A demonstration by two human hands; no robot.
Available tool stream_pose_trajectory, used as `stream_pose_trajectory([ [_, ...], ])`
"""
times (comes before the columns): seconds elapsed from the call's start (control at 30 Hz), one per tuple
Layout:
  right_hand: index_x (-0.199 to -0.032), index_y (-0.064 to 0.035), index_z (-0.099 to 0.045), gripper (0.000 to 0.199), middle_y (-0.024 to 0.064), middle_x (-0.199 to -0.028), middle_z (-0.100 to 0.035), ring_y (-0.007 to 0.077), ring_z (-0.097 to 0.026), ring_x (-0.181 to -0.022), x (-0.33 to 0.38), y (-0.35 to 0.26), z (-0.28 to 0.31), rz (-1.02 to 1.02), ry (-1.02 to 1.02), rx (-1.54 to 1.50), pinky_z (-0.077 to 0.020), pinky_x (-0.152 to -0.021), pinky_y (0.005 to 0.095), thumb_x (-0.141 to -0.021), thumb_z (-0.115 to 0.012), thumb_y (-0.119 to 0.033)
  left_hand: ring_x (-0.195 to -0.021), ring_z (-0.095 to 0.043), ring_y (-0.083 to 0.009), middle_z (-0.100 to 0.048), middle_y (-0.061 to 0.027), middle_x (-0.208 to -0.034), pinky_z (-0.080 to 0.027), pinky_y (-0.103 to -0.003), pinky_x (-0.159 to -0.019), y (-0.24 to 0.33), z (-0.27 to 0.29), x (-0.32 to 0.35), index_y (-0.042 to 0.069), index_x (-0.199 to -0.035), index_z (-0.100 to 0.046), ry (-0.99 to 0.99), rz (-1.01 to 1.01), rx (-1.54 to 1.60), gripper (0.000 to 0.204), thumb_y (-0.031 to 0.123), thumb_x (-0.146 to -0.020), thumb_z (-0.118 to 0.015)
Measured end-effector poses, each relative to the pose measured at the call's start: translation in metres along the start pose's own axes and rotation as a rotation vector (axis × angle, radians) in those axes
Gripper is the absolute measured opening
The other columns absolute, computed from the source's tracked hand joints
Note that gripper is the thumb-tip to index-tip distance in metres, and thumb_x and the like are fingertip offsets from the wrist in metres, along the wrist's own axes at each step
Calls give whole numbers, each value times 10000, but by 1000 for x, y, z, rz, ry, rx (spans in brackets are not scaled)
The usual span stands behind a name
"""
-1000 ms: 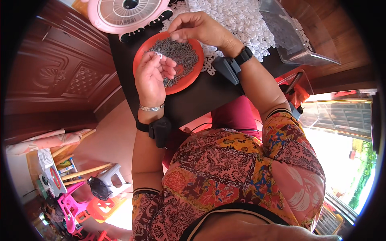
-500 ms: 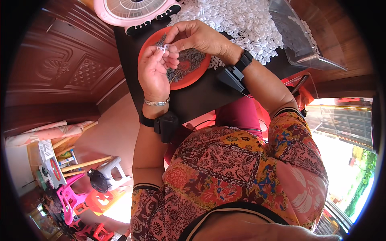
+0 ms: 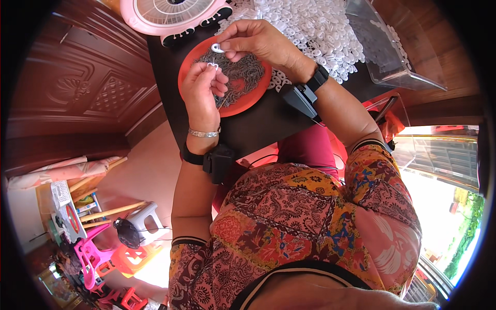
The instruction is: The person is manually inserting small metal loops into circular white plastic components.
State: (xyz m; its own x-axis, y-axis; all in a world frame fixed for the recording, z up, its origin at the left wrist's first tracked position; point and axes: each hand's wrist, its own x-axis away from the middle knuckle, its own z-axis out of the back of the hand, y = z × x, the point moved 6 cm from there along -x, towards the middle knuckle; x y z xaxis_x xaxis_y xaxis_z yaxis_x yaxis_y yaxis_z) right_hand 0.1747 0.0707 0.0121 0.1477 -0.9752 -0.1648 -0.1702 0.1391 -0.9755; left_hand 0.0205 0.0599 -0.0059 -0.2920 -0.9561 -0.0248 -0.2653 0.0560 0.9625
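My left hand (image 3: 204, 88) is raised over the red plate (image 3: 191, 70), pinching a small white plastic piece (image 3: 212, 65) and a thin dark metal pin at its fingertips. Just above it, my right hand (image 3: 258, 39) pinches a small white ring-shaped piece (image 3: 217, 48). The plate holds a heap of dark thin metal pins (image 3: 247, 72). Both hands meet over the plate's upper left part. A silver bracelet and a black wrist device sit on my left forearm, a black watch and device on my right.
A big heap of small white plastic pieces (image 3: 315, 28) lies behind the plate on the black table (image 3: 258, 121). A pink fan (image 3: 173, 13) stands at the back left, a clear plastic box (image 3: 385, 44) at the right. Carved wooden panels lie left; stools stand on the floor below.
My right hand left the white heap and came to the left hand with a white piece. The left hand rose from the pins on the plate, now pinching small parts.
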Motion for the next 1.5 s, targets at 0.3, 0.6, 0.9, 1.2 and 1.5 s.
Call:
stream_pose_trajectory([
  [0.3, -991, -11, -645, 160, 30, -869, -662, 78, -614, -735, 3, -3, -9, 15, -17, 60, -512, -703, 204, -846, -644, -79, -531, -509, -90, -588, -45, -664, -378, -200, -498, 0, 0, 0, 33, -808, -575, 2, 8, -21, 110, 128, -844, -532],
  [0.6, -936, -15, -665, 157, 18, -803, -651, 71, -606, -722, 4, -4, -13, 41, -36, 95, -515, -657, 201, -828, -673, -128, -531, -503, -81, -586, -37, -667, -376, -196, -499, -1, 1, 0, 38, -810, -574, 10, 6, -50, 115, 134, -858, -531],
  [0.9, -934, -3, -644, 166, 9, -792, -639, 71, -588, -720, 8, -6, -22, 102, -61, 189, -487, -657, 210, -808, -681, -105, -538, -499, -79, -584, -37, -670, -367, -196, -495, -2, 1, 0, 27, -837, -579, 9, 18, -35, 137, 144, -875, -519],
  [1.2, -992, -3, -591, 276, 24, -818, -620, 83, -598, -745, 13, -13, -35, 181, -74, 504, -497, -693, 230, -739, -698, -26, -548, -538, -112, -608, -70, -691, -384, -215, -489, -5, 4, 0, -6, -899, -571, 25, 79, 89, 164, 138, -885, -495],
  [1.5, -913, -18, -594, 273, 93, -733, -628, 197, -635, -692, 20, -28, -41, 470, 65, 749, -507, -645, 298, -686, -708, -119, -545, -549, -131, -595, -67, -688, -396, -229, -502, -4, 3, 0, -7, -930, -590, 18, 70, 166, 214, 177, -893, -489],
])
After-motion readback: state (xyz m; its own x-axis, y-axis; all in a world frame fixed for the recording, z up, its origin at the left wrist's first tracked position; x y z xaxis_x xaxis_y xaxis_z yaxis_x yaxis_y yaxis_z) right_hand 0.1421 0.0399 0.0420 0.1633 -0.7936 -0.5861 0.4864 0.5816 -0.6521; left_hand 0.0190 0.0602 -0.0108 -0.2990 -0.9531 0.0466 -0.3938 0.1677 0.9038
